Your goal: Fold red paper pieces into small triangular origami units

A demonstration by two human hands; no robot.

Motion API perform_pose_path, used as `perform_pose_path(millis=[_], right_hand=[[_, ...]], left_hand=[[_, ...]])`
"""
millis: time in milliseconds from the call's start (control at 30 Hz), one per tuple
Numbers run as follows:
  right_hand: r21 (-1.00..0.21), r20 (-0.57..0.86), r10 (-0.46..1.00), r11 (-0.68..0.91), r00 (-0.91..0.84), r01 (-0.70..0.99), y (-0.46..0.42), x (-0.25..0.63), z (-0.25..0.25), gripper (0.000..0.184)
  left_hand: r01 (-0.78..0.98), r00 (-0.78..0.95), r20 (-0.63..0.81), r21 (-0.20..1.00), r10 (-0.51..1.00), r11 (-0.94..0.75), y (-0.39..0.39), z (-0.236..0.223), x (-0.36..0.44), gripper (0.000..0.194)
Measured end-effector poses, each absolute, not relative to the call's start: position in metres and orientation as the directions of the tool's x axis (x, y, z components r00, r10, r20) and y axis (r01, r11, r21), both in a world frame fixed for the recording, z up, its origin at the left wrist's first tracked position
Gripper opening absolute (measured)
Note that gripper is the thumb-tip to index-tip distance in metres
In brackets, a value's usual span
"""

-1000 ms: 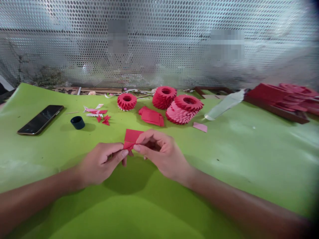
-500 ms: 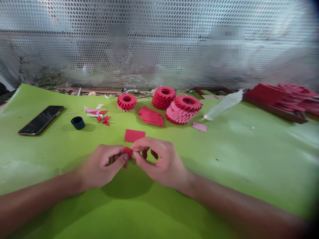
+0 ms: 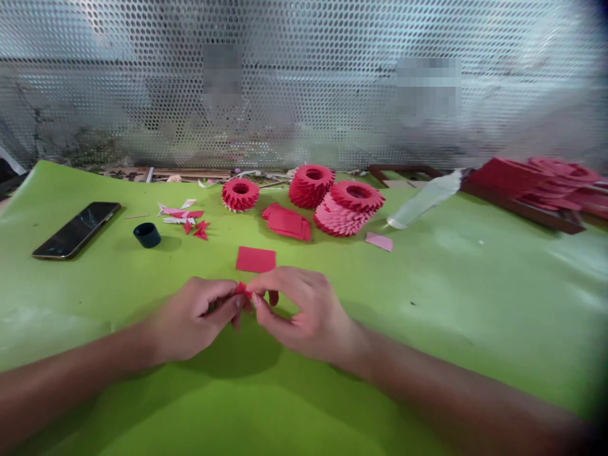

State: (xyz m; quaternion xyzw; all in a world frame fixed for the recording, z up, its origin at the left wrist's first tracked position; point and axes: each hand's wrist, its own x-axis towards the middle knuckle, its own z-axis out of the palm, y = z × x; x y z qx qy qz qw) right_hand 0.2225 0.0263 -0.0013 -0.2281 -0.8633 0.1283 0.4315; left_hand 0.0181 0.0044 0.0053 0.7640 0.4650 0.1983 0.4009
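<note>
Just on the near side of the flat red card, the left hand pinches a folded red piece, likely to steady it; the right hand seems to pinch its other end, though fingers hide much; the red stack lies beyond the card, probably for easy reach

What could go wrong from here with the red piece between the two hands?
The red piece is small and pinched at the fingertips of the left hand and right hand, so it might slip or crease crookedly. The flat red sheet lies just beyond the right hand's fingers, which could nudge it. Farther off, the ring stacks stand near the loose red pile, so a careless reach for paper might knock one.
</note>
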Motion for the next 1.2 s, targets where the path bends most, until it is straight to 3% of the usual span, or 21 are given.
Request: perform_pose_path(millis=[133, 267, 400, 500, 667, 833, 1200], right_hand=[[-0.416, 0.661, 0.458, 0.883, -0.594, 0.218, 0.025, 0.223, -0.001, 0.011], [-0.654, 0.532, 0.577, 0.745, -0.619, 0.133, 0.024, 0.224, 0.002, 0.010], [-0.824, 0.287, 0.764, 0.505, -0.578, 0.258, 0.025, 0.224, 0.006, 0.013], [-0.830, 0.119, 0.753, 0.433, -0.648, 0.350, 0.027, 0.225, 0.008, 0.017], [-0.852, 0.163, 0.714, 0.450, -0.681, 0.268, 0.027, 0.224, 0.009, 0.033], [-0.868, 0.151, 0.752, 0.412, -0.642, 0.278, 0.027, 0.223, 0.009, 0.034], [-0.793, 0.204, 0.730, 0.513, -0.653, 0.327, 0.027, 0.224, 0.006, 0.031]], left_hand=[[0.538, 0.486, -0.077, 0.811, 0.870, -0.229, 0.004, 0.003, 0.018, 0.036], [0.515, 0.458, -0.102, 0.840, 0.883, -0.170, 0.006, 0.001, 0.018, 0.041], [0.512, 0.442, -0.144, 0.851, 0.885, -0.118, 0.007, -0.001, 0.015, 0.050], [0.524, 0.468, -0.155, 0.842, 0.870, -0.131, 0.008, -0.003, 0.014, 0.056], [0.506, 0.491, -0.104, 0.842, 0.865, -0.186, 0.008, -0.001, 0.015, 0.054], [0.438, 0.495, -0.042, 0.875, 0.868, -0.208, 0.006, 0.002, 0.014, 0.047], [0.458, 0.590, -0.004, 0.825, 0.807, -0.331, 0.005, 0.006, 0.014, 0.035]])
